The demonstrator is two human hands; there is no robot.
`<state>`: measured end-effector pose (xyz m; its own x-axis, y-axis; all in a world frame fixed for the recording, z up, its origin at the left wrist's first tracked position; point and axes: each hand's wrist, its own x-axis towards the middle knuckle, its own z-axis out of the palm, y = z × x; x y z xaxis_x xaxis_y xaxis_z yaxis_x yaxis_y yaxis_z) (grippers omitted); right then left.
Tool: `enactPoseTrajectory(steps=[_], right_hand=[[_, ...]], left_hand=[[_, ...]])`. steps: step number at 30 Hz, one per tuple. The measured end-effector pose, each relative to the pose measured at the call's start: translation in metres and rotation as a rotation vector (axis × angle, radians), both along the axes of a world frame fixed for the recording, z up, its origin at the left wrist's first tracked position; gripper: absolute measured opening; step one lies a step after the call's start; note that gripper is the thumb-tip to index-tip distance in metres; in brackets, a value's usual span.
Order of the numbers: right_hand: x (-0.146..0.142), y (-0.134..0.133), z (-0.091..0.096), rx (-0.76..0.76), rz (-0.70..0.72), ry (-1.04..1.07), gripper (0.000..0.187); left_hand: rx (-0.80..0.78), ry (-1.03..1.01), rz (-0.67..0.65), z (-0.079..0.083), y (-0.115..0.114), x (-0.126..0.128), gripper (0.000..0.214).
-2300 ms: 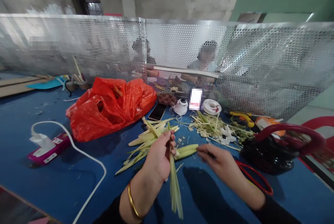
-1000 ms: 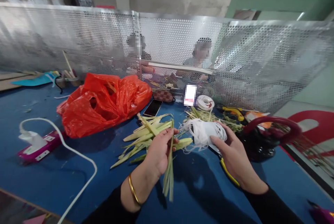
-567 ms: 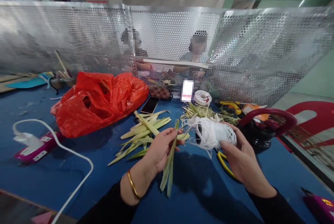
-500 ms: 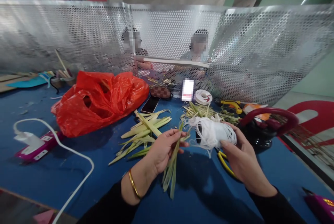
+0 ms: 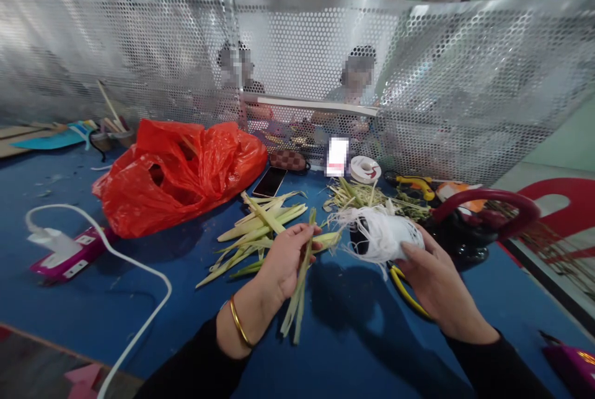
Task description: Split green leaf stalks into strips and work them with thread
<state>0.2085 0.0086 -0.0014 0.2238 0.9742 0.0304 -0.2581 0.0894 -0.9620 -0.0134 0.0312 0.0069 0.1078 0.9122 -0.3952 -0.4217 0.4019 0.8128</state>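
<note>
Between the fingers of my left hand (image 5: 283, 263) are pinched a few pale green leaf strips (image 5: 297, 303), hanging down toward me. My right hand (image 5: 434, 275) grips a roll of white string (image 5: 388, 235), raised over the table, with loose frayed strands trailing from its left end. A gap separates the roll from the strips. Beyond my left hand lies a pile of yellow-green husk leaves (image 5: 255, 232). Behind the roll sits a heap of shredded green scraps (image 5: 357, 194). A yellow-handled tool (image 5: 409, 293) lies partly hidden under my right hand.
A red plastic bag (image 5: 186, 176) fills the left side, near a purple power strip (image 5: 74, 256) with a white cable (image 5: 153, 278). A phone (image 5: 270, 182), a white spool (image 5: 365, 169) and a dark pot with a red handle (image 5: 483, 219) stand farther back, before a perforated metal screen (image 5: 297, 46).
My left hand has shifted slightly left, and the strips now hang at a different slant. My right hand still holds the string roll, turned a little. The camera view has shifted slightly.
</note>
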Motion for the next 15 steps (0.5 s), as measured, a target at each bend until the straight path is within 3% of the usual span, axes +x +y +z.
enactPoseTrajectory(steps=[4,11,15], right_hand=[[0.008,0.006,-0.014,-0.106,0.074,-0.013,0.025],[-0.001,0.007,-0.036,-0.125,0.142,-0.084,0.035],[-0.014,0.007,-0.036,-0.172,0.229,-0.141,0.047]], left_hand=[[0.14,0.052,0.05,0.004,0.004,-0.006,0.009],[0.274,-0.04,-0.336,0.008,-0.01,0.001,0.013],[0.343,-0.051,-0.447,0.011,-0.018,0.008,0.018]])
